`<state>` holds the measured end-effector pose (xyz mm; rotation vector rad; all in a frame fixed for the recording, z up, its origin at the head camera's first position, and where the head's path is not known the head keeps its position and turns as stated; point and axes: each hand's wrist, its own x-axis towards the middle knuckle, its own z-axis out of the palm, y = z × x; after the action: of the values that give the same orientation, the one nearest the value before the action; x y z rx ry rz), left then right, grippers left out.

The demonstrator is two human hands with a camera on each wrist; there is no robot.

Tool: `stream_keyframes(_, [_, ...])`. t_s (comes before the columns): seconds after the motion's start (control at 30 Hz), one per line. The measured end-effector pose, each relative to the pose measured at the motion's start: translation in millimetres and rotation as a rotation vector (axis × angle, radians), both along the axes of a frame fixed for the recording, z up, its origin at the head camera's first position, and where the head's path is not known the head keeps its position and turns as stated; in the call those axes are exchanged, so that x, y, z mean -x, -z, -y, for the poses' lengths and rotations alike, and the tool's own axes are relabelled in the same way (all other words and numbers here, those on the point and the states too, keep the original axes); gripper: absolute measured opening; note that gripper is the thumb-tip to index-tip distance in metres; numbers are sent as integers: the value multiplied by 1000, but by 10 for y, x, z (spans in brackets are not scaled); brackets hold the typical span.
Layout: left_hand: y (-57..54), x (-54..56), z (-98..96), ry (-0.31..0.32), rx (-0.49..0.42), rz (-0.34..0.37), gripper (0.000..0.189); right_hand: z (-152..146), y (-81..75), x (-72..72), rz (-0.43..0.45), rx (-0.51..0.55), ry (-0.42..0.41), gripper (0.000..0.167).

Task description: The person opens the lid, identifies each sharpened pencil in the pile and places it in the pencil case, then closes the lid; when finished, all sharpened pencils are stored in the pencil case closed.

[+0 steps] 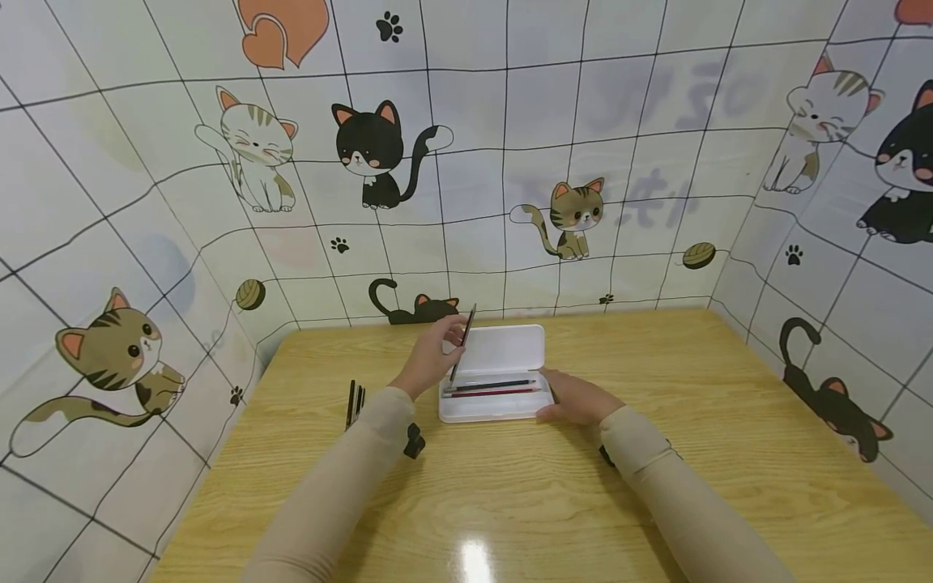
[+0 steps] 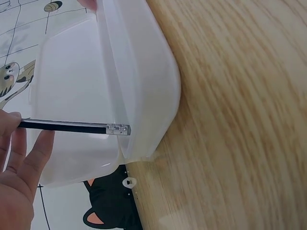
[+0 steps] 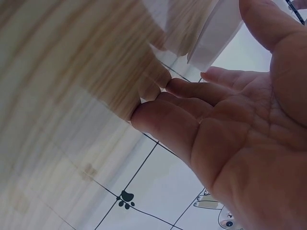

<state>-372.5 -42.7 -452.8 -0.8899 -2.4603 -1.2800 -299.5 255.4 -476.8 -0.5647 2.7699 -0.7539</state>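
Observation:
A white pencil case (image 1: 503,417) lies open on the table, its lid (image 1: 503,348) tipped back toward the wall. Inside rest a dark pencil (image 1: 496,385) and a red pencil (image 1: 503,392). My left hand (image 1: 436,356) pinches a black pencil (image 2: 67,126) above the case's left end. The silver ferrule and eraser of that pencil point down in the left wrist view. At the case's right end, my right hand (image 1: 579,397) holds the edge between thumb and index finger. Its other fingers (image 3: 163,124) touch the table.
Several black pencils (image 1: 353,401) lie on the wooden table (image 1: 547,502) left of the case, partly behind the left sleeve. A small black object (image 1: 414,441) shows at the left wrist. Cat-patterned wall covering (image 1: 474,186) closes off the back and sides.

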Motion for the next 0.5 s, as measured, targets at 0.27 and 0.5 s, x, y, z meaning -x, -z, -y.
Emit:
stream_keyframes(0.27, [-34,-1,-39,-22,8,22,49,1,14,4,-4,20,-5,86])
stream_keyframes(0.5, [-18,2,-71,-2,12,7,49,-3,8,0,4,16,1,85])
